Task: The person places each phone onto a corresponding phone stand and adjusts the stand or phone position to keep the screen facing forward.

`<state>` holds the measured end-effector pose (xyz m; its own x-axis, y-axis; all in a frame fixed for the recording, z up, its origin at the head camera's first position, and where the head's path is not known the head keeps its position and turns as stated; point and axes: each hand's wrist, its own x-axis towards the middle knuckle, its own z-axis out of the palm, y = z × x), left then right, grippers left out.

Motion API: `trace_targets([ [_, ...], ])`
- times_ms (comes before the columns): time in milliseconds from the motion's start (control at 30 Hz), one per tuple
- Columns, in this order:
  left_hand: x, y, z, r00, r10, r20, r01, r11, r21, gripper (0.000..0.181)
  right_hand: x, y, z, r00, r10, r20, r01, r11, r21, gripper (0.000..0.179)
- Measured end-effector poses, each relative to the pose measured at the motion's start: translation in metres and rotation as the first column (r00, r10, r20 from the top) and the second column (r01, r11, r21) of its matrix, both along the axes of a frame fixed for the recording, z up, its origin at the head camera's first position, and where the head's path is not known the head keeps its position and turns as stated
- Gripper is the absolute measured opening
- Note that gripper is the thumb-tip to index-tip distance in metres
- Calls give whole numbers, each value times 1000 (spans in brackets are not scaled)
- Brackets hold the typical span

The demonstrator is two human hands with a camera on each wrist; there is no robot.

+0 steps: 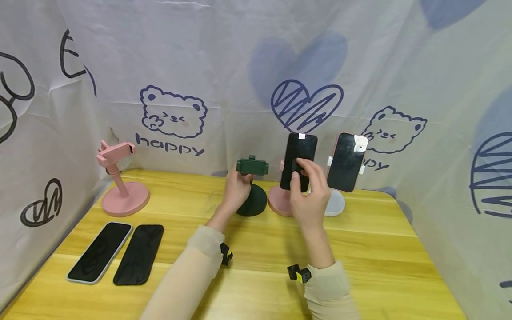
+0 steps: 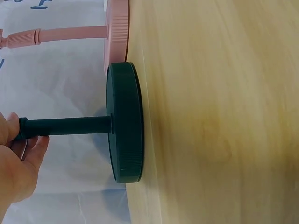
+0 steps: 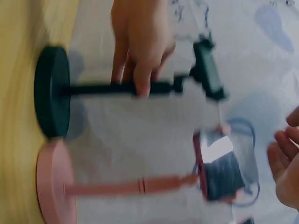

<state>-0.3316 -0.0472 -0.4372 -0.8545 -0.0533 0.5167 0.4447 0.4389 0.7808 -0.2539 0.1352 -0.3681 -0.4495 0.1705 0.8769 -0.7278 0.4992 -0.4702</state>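
Note:
A dark green phone stand stands near the table's back edge with its clamp holding no phone. My left hand grips its pole just under the clamp; in the left wrist view the thumb and fingers wrap the pole above the round base. To the right, a pink stand carries a black-screened phone upright. My right hand hovers in front of that phone, its fingers loosely bent. In the blurred right wrist view a gap shows between this hand and the phone.
A white stand at the right holds another phone. At the far left stands a second pink stand without a phone. Two phones, one silver-edged and one black, lie on the wooden table. A printed cloth hangs behind.

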Motion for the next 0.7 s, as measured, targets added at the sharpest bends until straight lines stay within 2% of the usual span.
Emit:
trace_targets([
  [100,0,1,0,1000,8,9,-8,1000,-8,26,1,-19,-2,995,79,58,-82,996,47,28],
  [200,1,1,0,999,17,28,-16,1000,-20,26,0,-35,-5,989,45,144,-59,993,98,32],
  [333,1,3,1,998,12,59,-11,1000,-18,27,-4,-50,-9,978,-1,207,-28,990,136,37],
  [533,-1,2,0,996,-2,89,2,1000,-1,28,-13,-59,-15,969,18,247,-43,994,98,35],
  [700,0,-2,2,993,-12,119,7,999,40,30,-16,-61,-17,958,76,275,-89,995,33,35],
])
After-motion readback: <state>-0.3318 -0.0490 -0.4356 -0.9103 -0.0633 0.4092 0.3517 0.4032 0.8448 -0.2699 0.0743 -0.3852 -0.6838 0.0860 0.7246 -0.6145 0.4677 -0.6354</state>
